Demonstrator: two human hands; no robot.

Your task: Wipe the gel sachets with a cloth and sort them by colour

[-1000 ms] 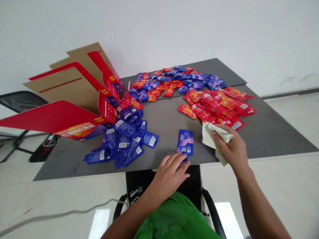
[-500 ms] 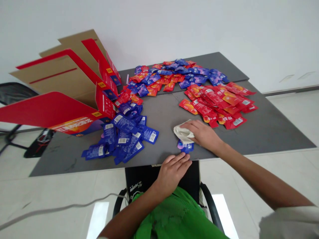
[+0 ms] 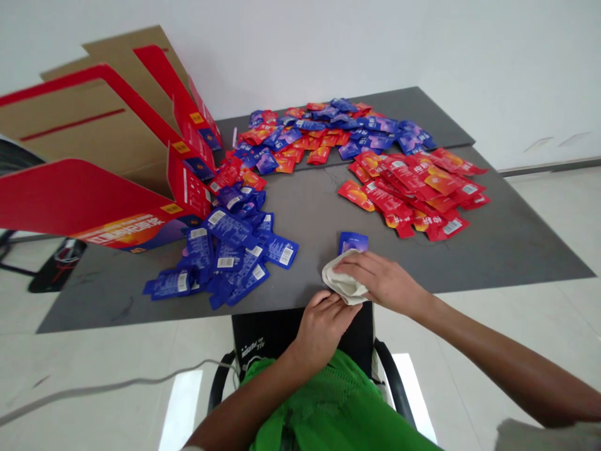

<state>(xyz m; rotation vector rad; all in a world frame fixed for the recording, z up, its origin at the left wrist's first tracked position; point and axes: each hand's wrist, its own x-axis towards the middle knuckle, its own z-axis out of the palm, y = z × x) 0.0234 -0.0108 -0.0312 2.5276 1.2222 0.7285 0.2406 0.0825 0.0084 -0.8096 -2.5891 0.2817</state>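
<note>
A blue sachet (image 3: 353,242) lies near the table's front edge, its upper end showing and the rest hidden under a cream cloth (image 3: 345,279). My right hand (image 3: 382,280) is closed on that cloth and presses it down over the sachet. Right below, my left hand (image 3: 322,326) rests at the table edge with fingers stretched out flat, their tips against the cloth's lower side and the sachet's near end. Left of my hands is a heap of blue sachets (image 3: 235,257). Red sachets (image 3: 413,191) are piled to the right.
Mixed red and blue sachets (image 3: 319,134) spread along the back of the grey table (image 3: 507,241). Open red cartons (image 3: 126,207) stand on the left. A black chair (image 3: 263,338) is under the front edge, and a grey cable (image 3: 141,381) runs across the floor.
My right hand has drawn the cloth toward me down the sachet, uncovering its upper end and covering its lower part. My left hand stays at the table edge. The view has shifted slightly.
</note>
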